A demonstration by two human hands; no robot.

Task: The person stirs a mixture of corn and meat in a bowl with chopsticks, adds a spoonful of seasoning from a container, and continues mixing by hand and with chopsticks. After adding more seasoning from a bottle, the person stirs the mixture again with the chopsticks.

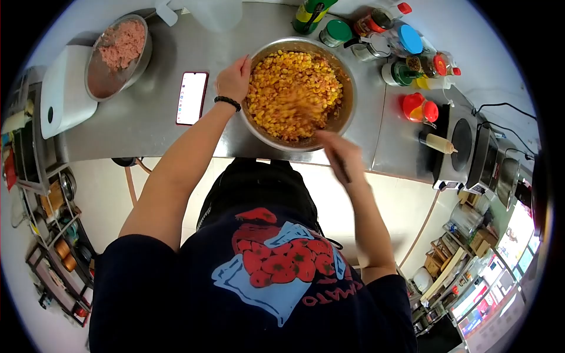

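A large metal bowl (351, 100) stands on the steel counter, filled with yellow corn kernels (288, 88) mixed with reddish bits. My left hand (234, 81), with a dark bead bracelet at the wrist, grips the bowl's left rim, thumb up on the edge. Over the lower right rim, my right hand (342, 154) is closed and smeared by motion. A dark, narrow shape shows along its palm side; I cannot tell what tool it is. Kernels in the lower middle of the bowl are blurred too.
Left of the bowl lies a lit phone (192, 98). Farther left, a metal bowl of pink minced meat (122, 45) leans by a white appliance (66, 91). Seasoning jars (336, 33) and bottles line the back right. A squeeze bottle (438, 143) lies near a hotplate (462, 141).
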